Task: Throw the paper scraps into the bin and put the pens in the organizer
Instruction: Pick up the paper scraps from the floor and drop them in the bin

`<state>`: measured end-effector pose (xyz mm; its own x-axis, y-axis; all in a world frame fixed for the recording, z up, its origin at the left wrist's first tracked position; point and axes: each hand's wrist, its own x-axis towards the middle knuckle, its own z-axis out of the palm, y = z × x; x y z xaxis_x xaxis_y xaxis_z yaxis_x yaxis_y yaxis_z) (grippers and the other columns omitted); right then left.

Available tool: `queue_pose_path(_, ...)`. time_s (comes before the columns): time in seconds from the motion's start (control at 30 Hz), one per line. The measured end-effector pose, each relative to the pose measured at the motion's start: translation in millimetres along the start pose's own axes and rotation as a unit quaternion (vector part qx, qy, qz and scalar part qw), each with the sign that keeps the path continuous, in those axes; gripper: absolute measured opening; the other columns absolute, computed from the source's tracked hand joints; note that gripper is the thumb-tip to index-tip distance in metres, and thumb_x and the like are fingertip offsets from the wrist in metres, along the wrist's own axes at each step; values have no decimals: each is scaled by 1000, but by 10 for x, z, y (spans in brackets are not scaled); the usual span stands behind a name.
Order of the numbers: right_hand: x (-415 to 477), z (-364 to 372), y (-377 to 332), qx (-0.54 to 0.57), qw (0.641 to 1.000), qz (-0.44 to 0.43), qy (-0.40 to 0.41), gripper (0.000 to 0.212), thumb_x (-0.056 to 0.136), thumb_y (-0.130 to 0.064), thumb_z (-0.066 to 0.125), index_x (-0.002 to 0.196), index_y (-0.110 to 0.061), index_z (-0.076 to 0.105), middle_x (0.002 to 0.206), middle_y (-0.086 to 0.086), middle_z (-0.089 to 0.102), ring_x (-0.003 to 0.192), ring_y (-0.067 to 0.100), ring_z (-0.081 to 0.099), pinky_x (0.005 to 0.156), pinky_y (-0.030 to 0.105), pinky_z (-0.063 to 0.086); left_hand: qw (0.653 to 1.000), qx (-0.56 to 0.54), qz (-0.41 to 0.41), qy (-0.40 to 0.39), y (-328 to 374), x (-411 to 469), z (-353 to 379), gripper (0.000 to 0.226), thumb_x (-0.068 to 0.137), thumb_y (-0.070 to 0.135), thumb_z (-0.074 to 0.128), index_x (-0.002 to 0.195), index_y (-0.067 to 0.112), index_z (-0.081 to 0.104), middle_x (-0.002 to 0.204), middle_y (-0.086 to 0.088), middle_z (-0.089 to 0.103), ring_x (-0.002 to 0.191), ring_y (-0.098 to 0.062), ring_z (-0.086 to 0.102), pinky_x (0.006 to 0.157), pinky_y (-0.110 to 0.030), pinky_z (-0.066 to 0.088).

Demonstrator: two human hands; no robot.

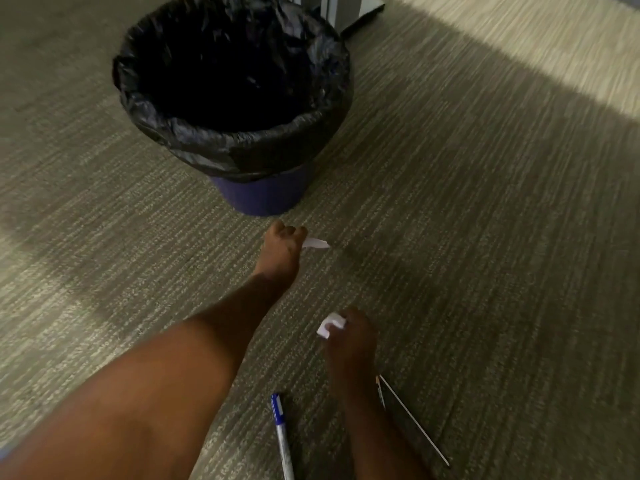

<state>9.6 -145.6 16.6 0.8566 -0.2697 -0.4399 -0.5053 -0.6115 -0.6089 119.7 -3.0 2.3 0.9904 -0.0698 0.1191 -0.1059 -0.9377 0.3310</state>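
A blue bin (263, 199) lined with a black bag stands on the carpet at the top centre. My left hand (282, 247) reaches out just below it and pinches a white paper scrap (316, 243) at floor level. My right hand (349, 348) is nearer to me, closed around a crumpled white paper scrap (328, 327). A blue-capped white pen (282, 434) lies on the carpet between my forearms. A thin pencil or pen (414, 420) lies to the right of my right wrist. No organizer is in view.
Grey striped carpet (485, 237) covers the floor, brighter at the top right. A dark furniture base (360, 12) stands behind the bin.
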Motion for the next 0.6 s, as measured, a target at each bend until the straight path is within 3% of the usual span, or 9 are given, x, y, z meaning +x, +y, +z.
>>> queue_pose_path(0.2,269,-407,-909,86,987,-73,116,24,82,-9,72,106,-10,67,104,9,71,85,13,65,68,27,55,985,-72,78,133,357,236,-680,12,88,4,52,89,3,63,82,-18,66,78,-31,52,69,-41,44)
queue_pose_path(0.27,264,-623,-1271,101,980,-110,134,24,83,-10,71,106,-11,67,105,10,71,89,18,68,74,32,58,971,-103,90,196,460,348,-989,16,89,7,49,89,2,64,82,-16,67,76,-31,53,69,-35,39)
queue_pose_path(0.33,257,-824,-1624,120,972,-143,143,23,84,-13,71,107,-11,66,106,9,71,92,19,68,70,27,53,950,-130,83,272,529,481,-1321,13,84,1,52,87,1,64,80,-16,67,73,-32,54,68,-29,33)
queue_pose_path(0.47,206,-1125,-2320,159,944,-230,174,18,82,-12,73,99,-12,66,100,7,71,83,14,62,54,14,40,907,-199,-54,366,496,791,-1934,12,78,-3,54,85,2,60,80,-20,62,80,-35,52,62,-25,25)
queue_pose_path(0.6,281,-1140,-2949,132,922,-308,195,22,78,-13,76,97,-7,66,104,12,71,94,24,67,72,35,54,891,-231,-173,350,198,1029,-2281,14,81,16,55,89,5,55,88,-19,65,87,-36,58,70,-38,43)
